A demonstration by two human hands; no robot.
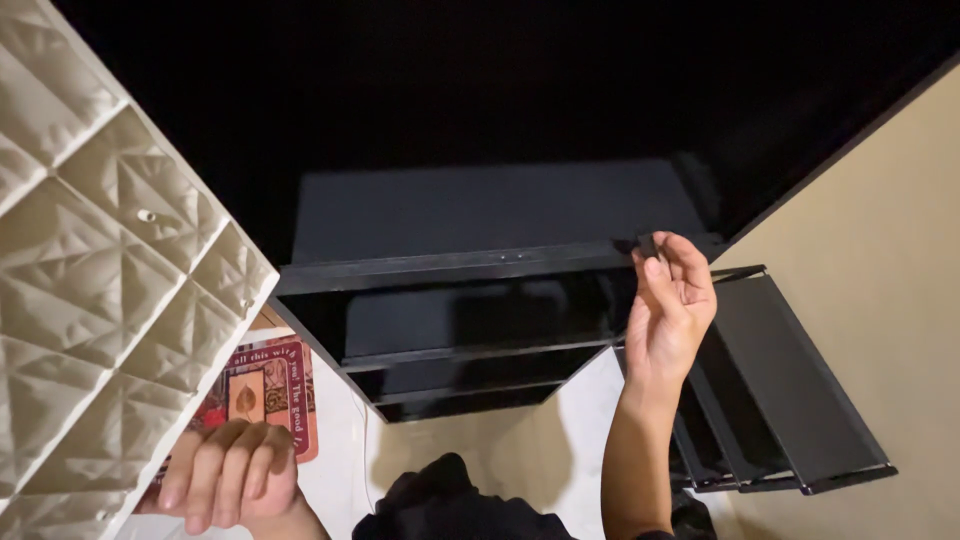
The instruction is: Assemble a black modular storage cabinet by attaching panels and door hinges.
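The right hand (672, 305) is raised, thumb and fingertips pinched on a small black piece (646, 244) at the front edge of the top black shelf (460, 268). The left hand (232, 472), fingers curled, grips the edge of a cream quilted panel (95, 270) beside a red card (270, 392)

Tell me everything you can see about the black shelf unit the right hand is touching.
The black shelf unit looks matte and dark, like painted metal or board. Several flat shelves are stacked close together, each with a thin raised front edge. It reaches back into a dark recess. The right hand pinches a small black piece at the right end of the top shelf's front edge. A white quilted panel overlaps its left side.
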